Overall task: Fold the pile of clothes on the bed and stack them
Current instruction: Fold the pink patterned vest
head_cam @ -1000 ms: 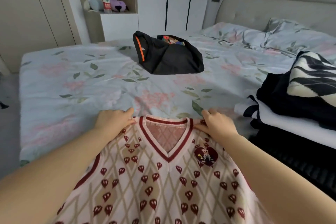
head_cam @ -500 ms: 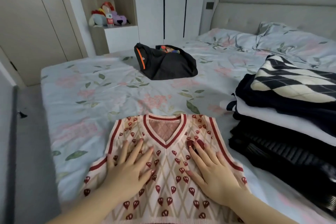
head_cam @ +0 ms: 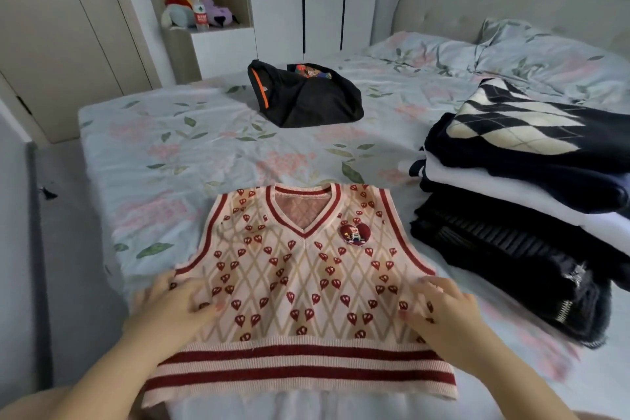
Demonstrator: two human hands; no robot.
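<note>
A pink knitted vest (head_cam: 300, 276) with red hearts, a red-trimmed V-neck and a striped hem lies flat, face up, on the bed near me. My left hand (head_cam: 170, 307) rests flat on its left side near the armhole. My right hand (head_cam: 443, 310) rests flat on its right side, fingers spread. A stack of folded clothes (head_cam: 531, 215) stands to the right, with an argyle sweater (head_cam: 514, 126) on top. A crumpled black garment (head_cam: 306, 95) with an orange stripe lies farther back on the bed.
The bed (head_cam: 191, 153) has a pale floral sheet, with pillows (head_cam: 511, 54) at the far right by the headboard. Its left edge drops to a grey floor (head_cam: 68, 249). A shelf with plush toys (head_cam: 194, 10) and wardrobe doors stand behind.
My hands slid from the vest's shoulders down over the chest and out to its lower sides, smoothing it flat. The view pulled back, showing the whole vest and its hem.
</note>
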